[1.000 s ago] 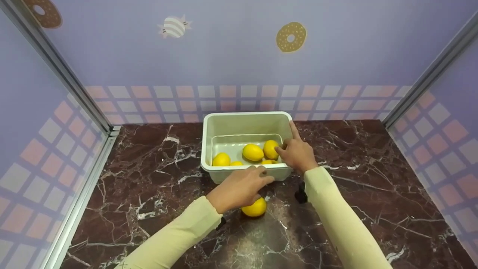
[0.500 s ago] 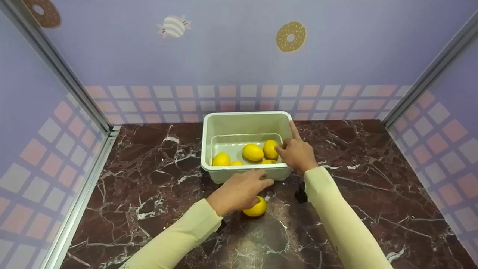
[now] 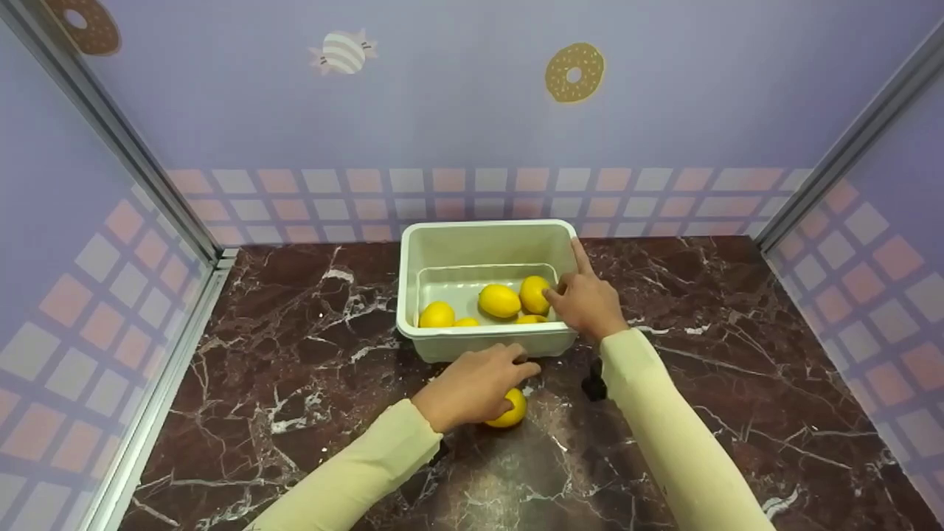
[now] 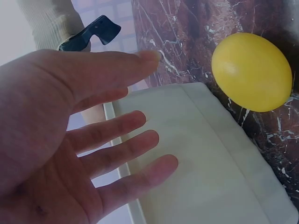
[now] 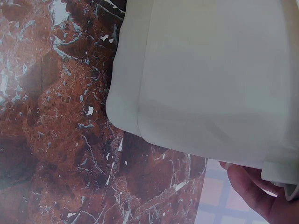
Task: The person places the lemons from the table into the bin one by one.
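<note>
My left hand (image 3: 472, 387) hovers over a lone lemon (image 3: 509, 409) on the tabletop, in front of a white plastic bin (image 3: 490, 346). In the left wrist view the fingers of this hand (image 4: 117, 163) are spread, and a gap separates them from the lemon (image 4: 252, 72). My right hand (image 3: 590, 302) grips the right rim of the bin, thumb on the inner side and fingers along the outside. Part of that hand (image 5: 257, 191) shows beneath the bin's rim in the right wrist view. Several lemons (image 3: 500, 301) lie inside the bin; the front wall partly hides some.
The dark marbled tabletop (image 3: 310, 383) spreads around the bin. Behind it stands a lilac wall (image 3: 457, 110) with checked trim, and side panels with metal frames (image 3: 147, 155) rise at left and right.
My left hand has drawn back slightly from the bin's front rim toward the lone lemon and now covers more of it. The right hand and the bin have stayed put.
</note>
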The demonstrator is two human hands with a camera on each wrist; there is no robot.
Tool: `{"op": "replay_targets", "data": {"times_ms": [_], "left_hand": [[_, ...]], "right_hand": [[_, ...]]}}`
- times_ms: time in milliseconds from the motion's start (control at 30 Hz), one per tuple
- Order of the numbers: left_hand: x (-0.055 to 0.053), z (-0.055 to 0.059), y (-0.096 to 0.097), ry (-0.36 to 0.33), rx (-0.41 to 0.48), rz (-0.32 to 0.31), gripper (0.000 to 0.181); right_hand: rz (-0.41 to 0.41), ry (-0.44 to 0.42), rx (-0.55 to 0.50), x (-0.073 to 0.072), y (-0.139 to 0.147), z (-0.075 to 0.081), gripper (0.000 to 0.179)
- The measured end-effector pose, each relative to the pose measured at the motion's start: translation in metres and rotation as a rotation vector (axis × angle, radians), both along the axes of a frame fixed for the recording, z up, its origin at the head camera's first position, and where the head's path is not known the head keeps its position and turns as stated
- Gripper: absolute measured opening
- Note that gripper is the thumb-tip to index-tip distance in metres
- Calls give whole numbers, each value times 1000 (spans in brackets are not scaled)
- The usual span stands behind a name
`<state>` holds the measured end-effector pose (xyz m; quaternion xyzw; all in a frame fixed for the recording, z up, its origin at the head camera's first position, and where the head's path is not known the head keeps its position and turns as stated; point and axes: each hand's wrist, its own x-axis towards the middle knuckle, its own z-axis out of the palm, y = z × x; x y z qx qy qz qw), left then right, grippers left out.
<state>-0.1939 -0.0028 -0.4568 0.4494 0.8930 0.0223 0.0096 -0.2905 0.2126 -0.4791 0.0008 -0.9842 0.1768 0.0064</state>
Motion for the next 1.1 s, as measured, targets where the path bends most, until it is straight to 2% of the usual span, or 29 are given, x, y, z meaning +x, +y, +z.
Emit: {"op": "replay_targets", "data": {"times_ms": [300,867,1100], "left_hand": [[1,-8,-1,-41,-11,14,52],[3,-30,0,-28,34,25,49],[3,-38,3,-22,18,29,46]], "right_hand": [[6,-7,1,0,0,0,39],[3,5,3,-1,1,-1,39],[3,2,2,-1,1,-1,39]]}}
